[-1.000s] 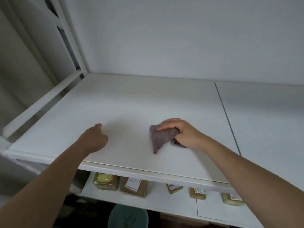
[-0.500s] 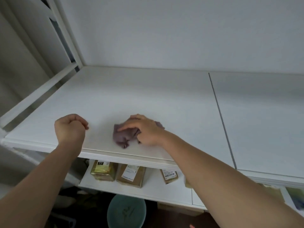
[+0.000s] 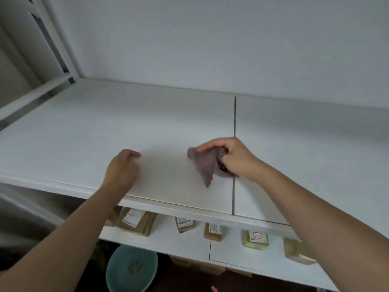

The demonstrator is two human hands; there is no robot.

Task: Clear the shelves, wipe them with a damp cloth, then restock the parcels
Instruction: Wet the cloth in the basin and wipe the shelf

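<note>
Fingers (image 3: 207,146) of the right hand (image 3: 236,159) are curling around a bunched purple cloth (image 3: 203,165), gripping it against the upper shelf (image 3: 147,123), with one pointed corner of the cloth trailing toward the shelf's front edge. That hand is sitting just beside the dark seam (image 3: 234,114) that is dividing the white shelf boards, and part of the cloth is lying across it. Over to the left, the left hand (image 3: 123,169) is hovering or resting near the front edge of the same shelf, well apart from the cloth, its fingers loosely curled and holding nothing; whether it is touching the board cannot be told. Both bare forearms are reaching in from the near side. Below, on the lower shelf (image 3: 227,251), several brown and yellowish parcels (image 3: 212,231) with white labels are lying in a row, partly hidden under the upper board. Beneath that shelf, a pale green basin (image 3: 131,270) is standing on the dark floor. A white wall (image 3: 210,39) is rising behind the shelving.
</note>
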